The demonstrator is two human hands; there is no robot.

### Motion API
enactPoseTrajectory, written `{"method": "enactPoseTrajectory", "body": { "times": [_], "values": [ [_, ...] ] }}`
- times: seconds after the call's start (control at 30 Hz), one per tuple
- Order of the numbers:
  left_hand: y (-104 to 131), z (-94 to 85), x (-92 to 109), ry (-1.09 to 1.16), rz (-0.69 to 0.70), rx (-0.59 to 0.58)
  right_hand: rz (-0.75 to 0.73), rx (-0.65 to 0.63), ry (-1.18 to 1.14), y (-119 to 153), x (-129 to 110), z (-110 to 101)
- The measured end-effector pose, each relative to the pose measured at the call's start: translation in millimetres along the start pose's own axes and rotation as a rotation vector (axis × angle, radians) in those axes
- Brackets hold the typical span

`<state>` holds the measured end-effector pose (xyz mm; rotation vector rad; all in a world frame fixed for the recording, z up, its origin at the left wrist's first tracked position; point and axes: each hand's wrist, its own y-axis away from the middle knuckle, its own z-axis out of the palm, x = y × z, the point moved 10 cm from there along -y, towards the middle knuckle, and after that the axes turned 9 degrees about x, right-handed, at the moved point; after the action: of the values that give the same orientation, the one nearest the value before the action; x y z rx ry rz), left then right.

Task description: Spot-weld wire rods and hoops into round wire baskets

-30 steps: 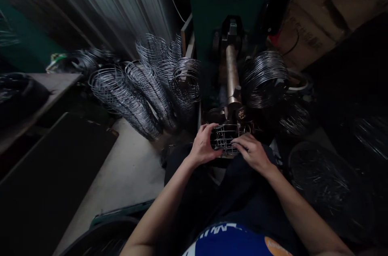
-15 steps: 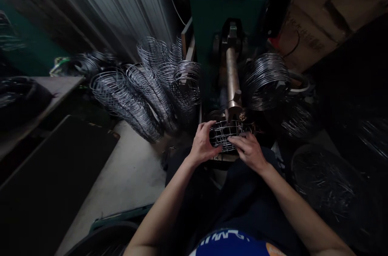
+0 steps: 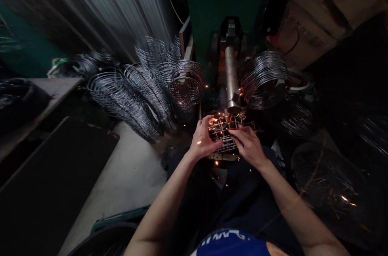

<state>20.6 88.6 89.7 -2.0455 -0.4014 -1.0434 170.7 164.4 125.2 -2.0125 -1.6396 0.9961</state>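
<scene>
Both hands hold a small wire basket (image 3: 223, 143) under the electrode of a spot welder (image 3: 232, 80). My left hand (image 3: 202, 139) grips its left side, thumb at the lower edge and fingers over the upper edge. On the right, the closed fingers of my right hand (image 3: 249, 145) press on the wires near the electrode tip. Orange sparks fly from the contact point and scatter over the hands and lap. What lies beneath the basket is mostly hidden.
Several coiled wire bundles (image 3: 127, 102) lean together on the left. Wire rings (image 3: 266, 80) hang right of the welder. A dark tub (image 3: 327, 183) with wire pieces stands at lower right, and cardboard boxes (image 3: 315, 26) at upper right. A dark board (image 3: 54, 183) lies at left.
Sparks have burst out at the electrode, lighting the basket and fingers orange. The electrode tip now meets the wires. Both hands keep nearly the same hold.
</scene>
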Motion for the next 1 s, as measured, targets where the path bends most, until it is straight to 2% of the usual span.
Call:
{"method": "enactPoseTrajectory", "body": {
  "times": [0.2,0.3,0.4,0.53,0.63,0.73,0.8,0.87,0.93,1.0],
  "values": [
    [-20.5,1.5,-6.3,-0.034,-0.049,-0.020,0.254,0.128,0.011,-7.9,30.4,2.8],
    [-25.3,1.0,-5.6,-0.077,-0.052,-0.020,0.281,0.159,-0.022,-11.4,36.3,3.3],
    [-29.5,1.3,-6.4,-0.109,-0.064,-0.030,0.261,0.183,0.001,-11.5,30.9,-2.1],
    [-45.0,1.9,-11.3,-0.145,-0.062,-0.042,0.255,0.182,0.028,-7.7,26.4,-19.4],
    [-54.7,5.8,-15.4,-0.138,-0.050,-0.071,0.299,0.169,0.106,14.7,55.1,-47.0],
    [-53.9,4.8,-20.6,-0.084,-0.031,-0.067,0.441,0.137,0.305,78.6,125.4,-92.2],
    [-46.0,0.4,-27.0,-0.008,-0.002,-0.060,0.639,0.092,0.451,148.7,184.5,-128.8],
    [-33.2,-7.9,-41.8,0.064,-0.008,-0.046,0.938,0.009,0.542,235.8,236.5,-160.2],
    [-17.9,-17.7,-66.9,0.114,-0.088,-0.021,1.292,-0.158,0.494,328.3,265.1,-169.9],
    [-2.4,-23.6,-93.3,0.166,-0.204,-0.013,1.372,-0.219,0.430,380.0,263.2,-168.2]
  ]
}}
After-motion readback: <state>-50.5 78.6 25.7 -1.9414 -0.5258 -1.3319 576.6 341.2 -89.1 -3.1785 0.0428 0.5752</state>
